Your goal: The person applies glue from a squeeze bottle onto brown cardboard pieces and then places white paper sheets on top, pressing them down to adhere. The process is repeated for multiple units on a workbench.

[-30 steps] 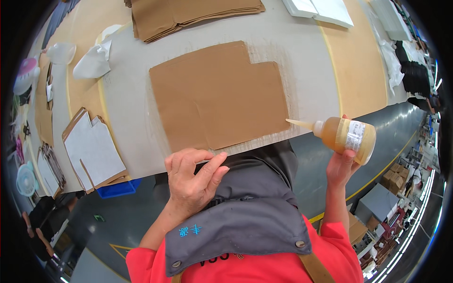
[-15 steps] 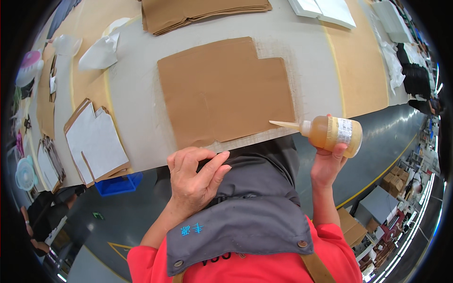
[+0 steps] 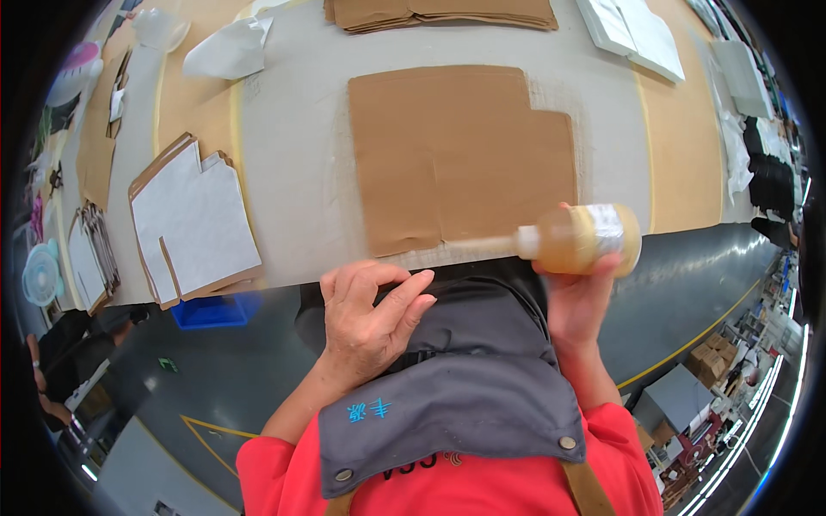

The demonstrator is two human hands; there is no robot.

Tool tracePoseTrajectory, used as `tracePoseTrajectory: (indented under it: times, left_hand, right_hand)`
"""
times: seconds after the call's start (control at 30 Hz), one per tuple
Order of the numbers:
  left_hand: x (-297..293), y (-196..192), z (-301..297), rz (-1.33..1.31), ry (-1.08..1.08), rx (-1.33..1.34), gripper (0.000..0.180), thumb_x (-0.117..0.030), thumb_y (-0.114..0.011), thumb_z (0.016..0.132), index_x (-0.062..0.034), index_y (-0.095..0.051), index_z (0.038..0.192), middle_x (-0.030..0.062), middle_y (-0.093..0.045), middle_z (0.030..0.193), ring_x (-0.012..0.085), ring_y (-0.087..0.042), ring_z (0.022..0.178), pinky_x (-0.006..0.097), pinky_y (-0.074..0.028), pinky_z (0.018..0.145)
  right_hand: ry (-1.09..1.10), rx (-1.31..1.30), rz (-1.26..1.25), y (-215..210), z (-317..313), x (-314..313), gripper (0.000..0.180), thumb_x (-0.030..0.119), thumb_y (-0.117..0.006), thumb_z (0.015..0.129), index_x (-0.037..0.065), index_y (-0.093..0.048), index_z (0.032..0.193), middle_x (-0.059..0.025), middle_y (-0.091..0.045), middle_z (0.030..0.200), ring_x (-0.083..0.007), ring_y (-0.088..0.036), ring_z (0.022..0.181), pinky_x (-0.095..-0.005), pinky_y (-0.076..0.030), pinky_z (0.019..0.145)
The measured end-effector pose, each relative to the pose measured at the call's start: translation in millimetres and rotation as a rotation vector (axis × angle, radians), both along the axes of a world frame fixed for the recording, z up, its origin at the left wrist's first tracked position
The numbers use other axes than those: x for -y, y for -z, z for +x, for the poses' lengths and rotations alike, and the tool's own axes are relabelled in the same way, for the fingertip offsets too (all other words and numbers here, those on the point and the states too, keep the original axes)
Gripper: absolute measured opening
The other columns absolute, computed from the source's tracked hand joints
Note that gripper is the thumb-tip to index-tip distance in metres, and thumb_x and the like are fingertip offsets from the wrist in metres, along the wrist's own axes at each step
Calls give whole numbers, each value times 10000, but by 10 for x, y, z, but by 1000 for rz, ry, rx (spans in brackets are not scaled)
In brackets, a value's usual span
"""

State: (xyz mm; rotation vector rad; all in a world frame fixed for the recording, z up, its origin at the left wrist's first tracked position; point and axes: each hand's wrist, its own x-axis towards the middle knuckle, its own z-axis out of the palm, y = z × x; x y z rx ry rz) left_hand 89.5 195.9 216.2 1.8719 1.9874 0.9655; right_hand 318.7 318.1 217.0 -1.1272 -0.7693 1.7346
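Observation:
A flat brown cardboard sheet [image 3: 460,155] with a notched corner lies on the grey table [image 3: 301,172], its near edge at the table's front. My right hand [image 3: 576,297] grips a yellowish glue bottle [image 3: 585,239] held sideways, its long nozzle pointing left along the sheet's near edge. My left hand [image 3: 370,318] hovers just below the table's front edge, fingers loosely curled and holding nothing, close to the sheet's near left corner.
A stack of white-faced cut sheets [image 3: 194,219] lies at the left. More brown sheets [image 3: 439,13] are stacked at the far side, white panels [image 3: 632,30] at the far right. A blue bin [image 3: 211,310] sits below the table.
The glue bottle has moved left, so its nozzle now lies along the sheet's near edge. My left hand has stayed by the table's front edge.

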Motion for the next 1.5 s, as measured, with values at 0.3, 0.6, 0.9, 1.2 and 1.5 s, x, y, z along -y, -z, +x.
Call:
tracePoseTrajectory:
  times: [0.3,0.6,0.9,1.2,1.5]
  left_hand:
    - [-102,27,-170,33,-60,23,229,-233,-775,818,-124,-750,1017,-21,-606,949,183,-549,910,334,-362,814]
    - [-108,121,-219,-6,-72,60,231,-243,-771,819,-133,-746,1021,-22,-595,948,182,-546,915,336,-360,820]
    - [-122,117,-224,-2,-73,69,210,-253,-752,842,-132,-750,1014,-18,-598,939,182,-550,894,337,-365,807]
    - [-64,72,-154,3,-64,58,196,-239,-732,870,-121,-759,1023,-8,-617,933,186,-556,862,333,-366,799]
    - [-25,43,-71,25,-38,45,195,-228,-737,863,-118,-757,1023,-6,-619,927,188,-562,871,332,-360,803]
  right_hand:
    - [-102,430,708,-49,-484,-593,1009,720,-663,765,81,-330,1471,-203,-430,1483,-336,-513,1300,-471,-474,1055]
    - [-358,381,838,186,-570,-684,1145,629,-836,618,121,-209,1430,-233,-464,1408,-400,-511,1277,-530,-435,1063]
    - [-153,453,579,-17,-523,-651,1045,647,-777,724,45,-323,1447,-229,-480,1421,-340,-498,1306,-480,-415,1085]
    - [-213,438,524,-30,-238,-491,941,612,-728,797,67,-348,1463,-215,-481,1441,-337,-448,1370,-480,-394,1127]
    - [-239,427,547,53,48,-163,1067,700,-792,650,22,-403,1376,-202,-502,1364,-338,-546,1230,-496,-440,1063]
